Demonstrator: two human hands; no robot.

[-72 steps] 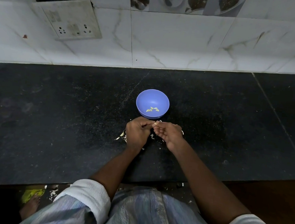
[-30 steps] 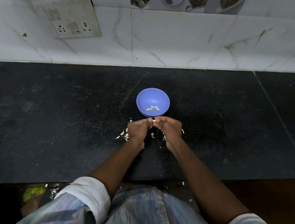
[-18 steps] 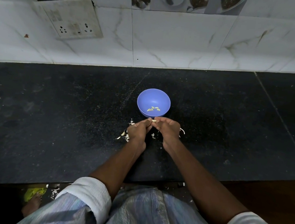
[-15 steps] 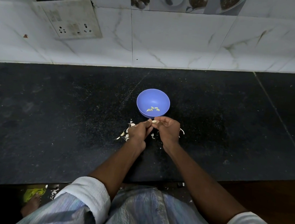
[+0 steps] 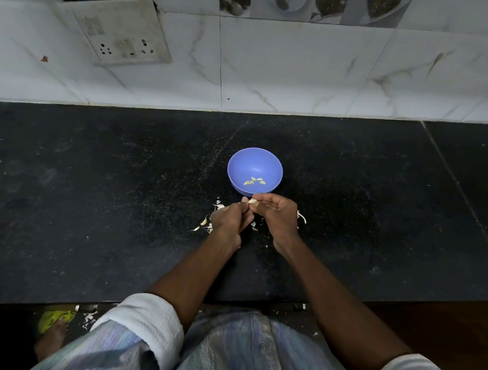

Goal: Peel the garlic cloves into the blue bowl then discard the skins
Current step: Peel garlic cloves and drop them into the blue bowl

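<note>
1. The right hand (image 5: 278, 216) pinches a garlic clove (image 5: 252, 201) at the blue bowl's (image 5: 241, 160) near rim, handy for dropping.
2. The left hand (image 5: 227, 219) meets it, fingertips seemingly pinching skin (too small to be sure).
3. Peeled cloves (image 5: 255, 181) lie inside; skins (image 5: 207, 222) litter the countertop (image 5: 81, 195) below both hands.

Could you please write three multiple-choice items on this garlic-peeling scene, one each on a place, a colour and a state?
1. Where do the loose skins lie?
A. in the bowl
B. on the counter by the hands
C. on the wall

2. What colour is the bowl?
A. red
B. blue
C. green

3. What is the right hand doing?
A. lying flat
B. pinching a clove
C. lifting the bowl

Key: 1 B, pale scraps sit on the counter; 2 B, it is plainly blue; 3 B, its fingers pinch the clove.
</note>
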